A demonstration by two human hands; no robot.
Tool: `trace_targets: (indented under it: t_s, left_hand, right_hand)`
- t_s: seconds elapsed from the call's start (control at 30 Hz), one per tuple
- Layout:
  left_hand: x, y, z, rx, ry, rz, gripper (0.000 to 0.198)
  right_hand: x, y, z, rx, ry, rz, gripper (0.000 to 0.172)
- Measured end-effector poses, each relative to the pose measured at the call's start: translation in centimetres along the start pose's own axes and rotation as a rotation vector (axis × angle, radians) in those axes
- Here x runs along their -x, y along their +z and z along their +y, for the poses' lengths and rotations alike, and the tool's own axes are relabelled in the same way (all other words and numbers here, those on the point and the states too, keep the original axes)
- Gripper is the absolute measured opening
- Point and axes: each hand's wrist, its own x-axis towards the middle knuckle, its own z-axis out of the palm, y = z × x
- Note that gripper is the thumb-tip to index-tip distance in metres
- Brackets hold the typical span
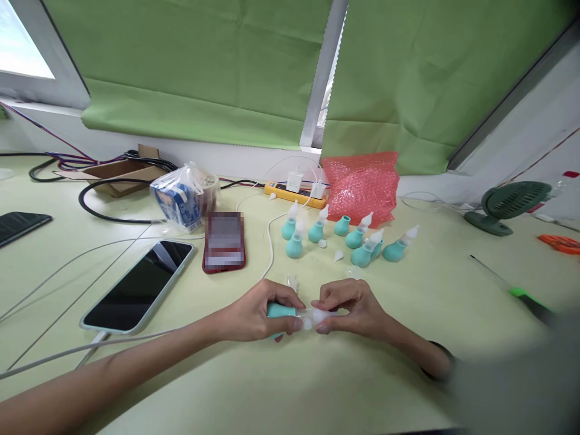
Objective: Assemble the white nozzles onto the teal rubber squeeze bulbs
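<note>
Near the table's front, my left hand (267, 311) is closed round a teal bulb (281, 310) lying sideways, with a clear tube part at its right end. My right hand (348, 308) pinches a white translucent tip (321, 315) that meets the clear part, so the pieces form one line between my hands. Behind them stand several teal bulbs with white tips, one of them a bulb (294, 246) just beyond my left hand. A teal bulb (342, 225) without a tip stands farther back. A small white cone (338, 256) lies in front of the group.
A white-edged phone (138, 287) and a red-cased phone (225, 241) lie left, near a bagged blue package (183, 196). Behind are a yellow power strip (294, 194) and pink bubble wrap (361, 187). At right are a green fan (510, 202) and a screwdriver (516, 292).
</note>
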Motion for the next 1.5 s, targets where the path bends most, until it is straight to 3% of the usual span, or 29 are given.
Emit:
trace_targets:
  t_s: [0.13,0.2,0.33,0.43,0.6,0.83,0.97,1.03,1.13,1.2,1.3,1.5]
  left_hand:
    - [-0.2,0.3,-0.4,0.135,0.047,0.003,0.025]
    - [-0.4,0.5,-0.5,0.11,0.079,0.104,0.029]
    - [-0.6,0.5,-0.9,-0.251,0.181,0.463,0.029]
    - [-0.8,0.3,-1.6,-0.653,0.282,0.47,0.029]
    - [-1.0,0.5,-3.5,-1.117,0.336,0.291,0.033]
    - [-1.0,0.4,-4.3,-1.283,0.301,0.271,0.03]
    - [-0.9,0.4,-4.3,-1.296,0.288,0.252,0.02]
    - [-0.9,0.5,-4.2,-1.29,0.295,0.248,0.018]
    - [-0.8,0.8,-4.0,-1.245,0.278,0.263,0.019]
    - [-0.7,1.0,-3.9,-1.201,0.26,0.282,0.022]
    - [-0.6,1.1,-3.6,-1.103,0.287,0.294,0.027]
    - [-0.7,1.0,-3.9,-0.846,0.286,0.338,0.025]
  right_hand:
    - [-0.1,0.5,-0.7,-0.211,0.101,0.114,0.015]
    - [-0.5,0.1,-1.8,-0.175,0.117,0.238,0.016]
    - [-2.1,-2.4,-4.1,0.178,0.031,0.546,0.021]
    - [-4.1,-4.4,-3.9,0.443,-0.072,0.616,0.027]
    - [-7.3,-5.6,-0.5,0.82,-0.174,0.52,0.035]
    - [-8.4,-6.1,0.1,0.874,-0.054,0.385,0.035]
    - [-7.1,-6.6,-0.5,0.857,-0.058,0.493,0.043]
    - [-5.9,-6.6,-0.8,0.909,-0.113,0.512,0.036]
    - [-3.6,-6.6,-1.4,1.043,-0.165,0.36,0.021]
    - [-1.9,-6.9,-2.0,1.126,-0.149,0.246,0.019]
    - [0.2,-7.9,-2.7,1.17,-0.077,0.181,0.017]
    - [2.0,-8.2,-0.9,1.216,0.059,-0.097,0.032]
